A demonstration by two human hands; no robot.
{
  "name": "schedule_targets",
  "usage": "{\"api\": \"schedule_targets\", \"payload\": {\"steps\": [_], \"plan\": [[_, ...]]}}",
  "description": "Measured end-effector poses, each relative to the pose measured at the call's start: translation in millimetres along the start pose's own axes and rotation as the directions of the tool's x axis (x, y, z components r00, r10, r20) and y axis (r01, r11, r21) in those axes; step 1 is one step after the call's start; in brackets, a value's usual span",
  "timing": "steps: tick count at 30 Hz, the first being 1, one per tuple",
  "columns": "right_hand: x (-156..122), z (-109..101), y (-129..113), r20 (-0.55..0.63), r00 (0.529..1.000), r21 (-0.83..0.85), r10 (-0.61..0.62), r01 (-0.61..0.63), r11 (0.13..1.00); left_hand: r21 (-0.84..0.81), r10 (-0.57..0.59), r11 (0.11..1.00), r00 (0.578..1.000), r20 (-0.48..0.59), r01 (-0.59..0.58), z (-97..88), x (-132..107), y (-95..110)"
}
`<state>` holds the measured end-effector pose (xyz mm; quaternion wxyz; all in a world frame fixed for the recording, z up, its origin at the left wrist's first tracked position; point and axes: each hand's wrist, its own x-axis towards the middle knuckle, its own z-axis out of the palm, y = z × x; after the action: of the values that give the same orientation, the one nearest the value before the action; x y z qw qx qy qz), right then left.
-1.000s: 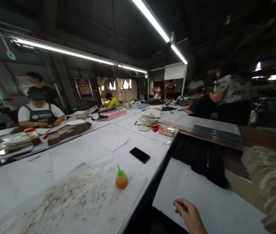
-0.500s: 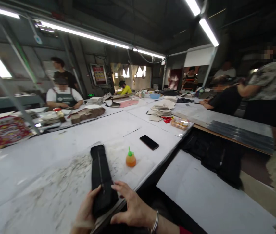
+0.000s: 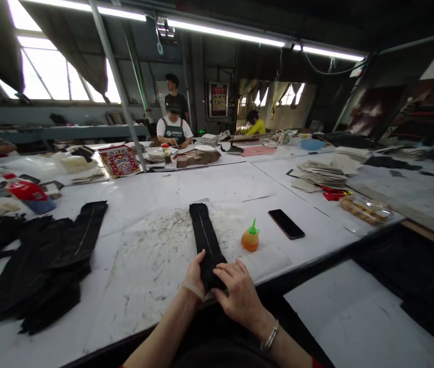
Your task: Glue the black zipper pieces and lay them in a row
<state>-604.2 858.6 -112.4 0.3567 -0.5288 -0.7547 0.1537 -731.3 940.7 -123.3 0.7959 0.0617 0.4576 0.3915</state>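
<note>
A long black fabric piece (image 3: 203, 227) with a zipper line down its middle lies on the white table, its far end pointing away from me. My left hand (image 3: 196, 276) grips its left edge near the close end, thumb on top and fingers hidden beneath. Across the right side of that same end, my right hand (image 3: 240, 291) closes with fingertips on top and thumb at the near edge. To the right stands a small round squeeze bottle (image 3: 250, 239) of orange liquid with a green nozzle. A dark phone (image 3: 286, 224) lies beyond it.
Several black fabric pieces (image 3: 54, 260) are heaped at the left. A stack of pale sheets (image 3: 318, 176) and a clear plastic box (image 3: 366, 208) sit at the right. A metal post (image 3: 119, 87) rises beyond the table. A co-worker in an apron (image 3: 174, 132) sits across.
My view has swung left, so the heaped black pieces now show. My right hand, earlier with fingers spread at the fabric's edge, has closed on its near end. The left hand keeps its grip.
</note>
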Motion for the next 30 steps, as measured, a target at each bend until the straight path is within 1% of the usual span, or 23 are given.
{"api": "schedule_targets", "payload": {"steps": [4, 8, 10, 11, 14, 17, 19, 21, 23, 25, 26, 28, 30], "plan": [[1.6, 4.8, -3.2, -0.046, 0.998, -0.027, 0.031, -0.033, 0.999, 0.018, -0.038, 0.999, 0.999, 0.035, 0.037, 1.2, 5.0, 3.8], [7.9, 14.1, -3.6, -0.117, 0.993, -0.186, -0.007, -0.015, 0.982, -0.014, -0.036, 0.999, 0.997, 0.069, 0.037, 1.6, 11.6, 1.1], [12.7, 21.1, 1.2, -0.185, 0.982, -0.247, -0.024, -0.023, 0.969, -0.048, -0.038, 0.998, 0.995, 0.097, 0.042, 2.7, 13.6, -1.4], [14.9, 24.6, 5.0, -0.232, 0.972, -0.264, -0.016, -0.047, 0.963, -0.066, -0.04, 0.997, 0.994, 0.104, 0.047, 3.4, 13.9, -2.3], [18.0, 33.1, 18.4, -0.364, 0.928, -0.234, 0.083, -0.178, 0.956, -0.105, -0.041, 0.993, 0.996, 0.078, 0.049, 5.2, 11.2, -3.7], [17.2, 37.6, 27.8, -0.394, 0.902, -0.169, 0.174, -0.258, 0.951, -0.105, -0.027, 0.994, 0.998, 0.063, 0.034, 5.2, 4.5, -4.2], [17.3, 38.2, 30.8, -0.395, 0.898, -0.164, 0.195, -0.278, 0.947, -0.062, 0.006, 0.998, 0.997, 0.078, -0.002, 4.1, -0.4, -5.3], [18.9, 35.8, 32.5, -0.404, 0.892, -0.166, 0.204, -0.291, 0.942, 0.05, 0.079, 0.995, 0.991, 0.107, -0.084, 3.0, -4.3, -6.8], [19.4, 29.7, 33.7, -0.434, 0.876, -0.137, 0.212, -0.297, 0.945, 0.172, 0.144, 0.971, 0.98, 0.139, -0.167, 3.1, -6.6, -7.9], [14.9, 20.7, 34.3, -0.501, 0.835, -0.033, 0.226, -0.28, 0.96, 0.217, 0.177, 0.954, 0.971, 0.16, -0.209, 5.3, -7.7, -7.9], [10.0, 15.9, 34.2, -0.546, 0.801, 0.048, 0.245, -0.262, 0.964, 0.206, 0.18, 0.956, 0.971, 0.155, -0.21, 7.4, -7.9, -7.5], [-4.3, 8.2, 33.7, -0.62, 0.713, 0.232, 0.327, -0.232, 0.945, 0.161, 0.169, 0.968, 0.976, 0.138, -0.191, 13.0, -8.2, -6.9], [-20.6, 5.5, 33.3, -0.632, 0.635, 0.388, 0.444, -0.237, 0.891, 0.118, 0.136, 0.982, 0.983, 0.12, -0.15, 19.6, -8.4, -7.3]]}}
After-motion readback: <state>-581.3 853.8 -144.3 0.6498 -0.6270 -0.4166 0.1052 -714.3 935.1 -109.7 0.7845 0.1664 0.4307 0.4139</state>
